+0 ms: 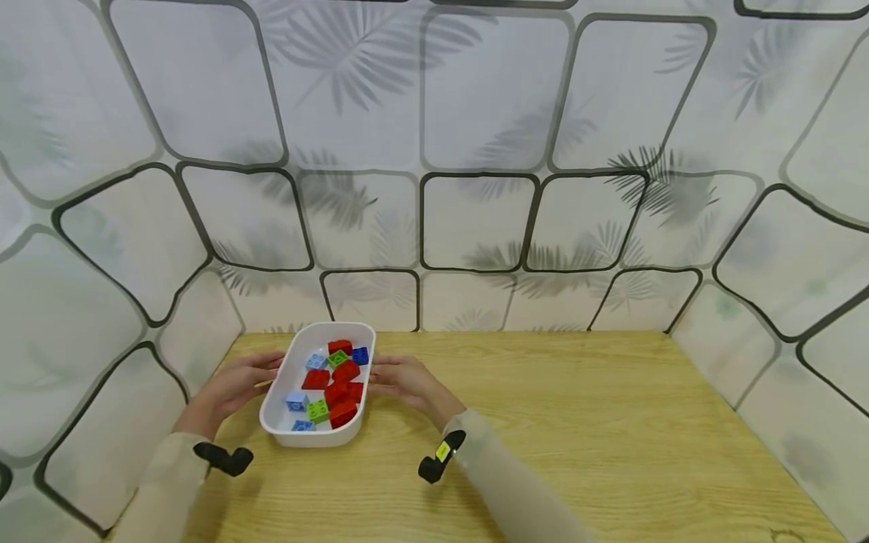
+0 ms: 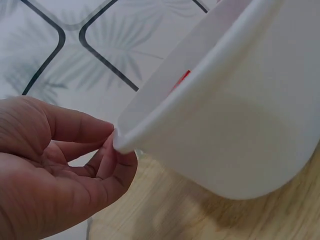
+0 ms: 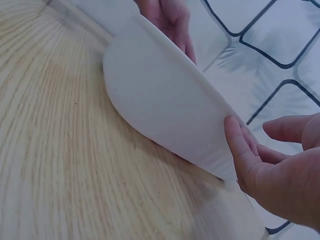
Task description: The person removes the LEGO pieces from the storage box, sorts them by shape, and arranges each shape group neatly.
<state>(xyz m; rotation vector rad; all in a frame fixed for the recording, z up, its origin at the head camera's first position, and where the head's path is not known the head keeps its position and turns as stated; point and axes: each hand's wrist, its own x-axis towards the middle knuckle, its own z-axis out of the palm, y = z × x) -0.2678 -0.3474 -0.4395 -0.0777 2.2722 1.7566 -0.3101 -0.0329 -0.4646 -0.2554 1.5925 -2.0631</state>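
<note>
A white plastic box (image 1: 314, 438) with rounded corners is on the left part of the wooden table, between my two hands. Inside lie several toy building bricks: red bricks (image 1: 342, 412), light blue bricks (image 1: 296, 400), lime green bricks (image 1: 317, 411) and a dark blue brick (image 1: 360, 355). At the box's left side, my left hand (image 2: 65, 165) pinches the rim, its thumb on the edge and its fingers curled beneath. On the opposite side, the fingers of my right hand (image 3: 280, 170) touch the outer wall just below the rim, with the thumb standing apart from it.
The light wood table (image 1: 577, 430) stretches away to the right of the box. A patterned cloth wall (image 1: 475, 219) with leaf prints and dark outlines borders the table at the back and on both sides. Each wrist carries a black strap-on camera (image 1: 222, 457).
</note>
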